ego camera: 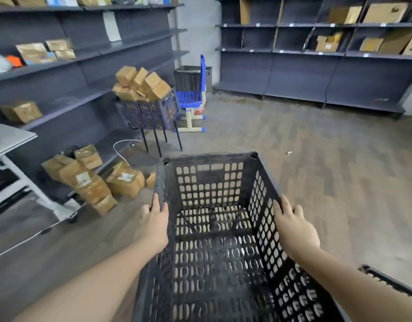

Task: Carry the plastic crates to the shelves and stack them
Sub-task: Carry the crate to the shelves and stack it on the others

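Grey wood-look flooring point(305, 159) runs across a storeroom lined with dark metal shelves point(316, 66) on the far wall and more shelving point(84, 73) down the left side, both carrying scattered cardboard boxes. Near the left shelving a blue crate point(149, 112) heaped with small cartons point(142, 84) stands raised on thin black legs, and just behind it sits a blue plastic chair point(193, 96) with a dark bin beyond. More taped boxes point(88, 180) lie piled on the floor at lower left, beside the edge of a grey desk point(9, 138).

Low in the foreground, an empty black perforated plastic crate point(214, 240) is held off the floor, its open top facing the camera. The left hand point(155, 223) is clamped on the crate's left rim, fingers curled over the edge. The right hand point(293, 226) grips the right rim the same way, fingers wrapped over the top of the wall. The rim of another black crate point(391, 284) shows at the lower right corner, just beside the right forearm.
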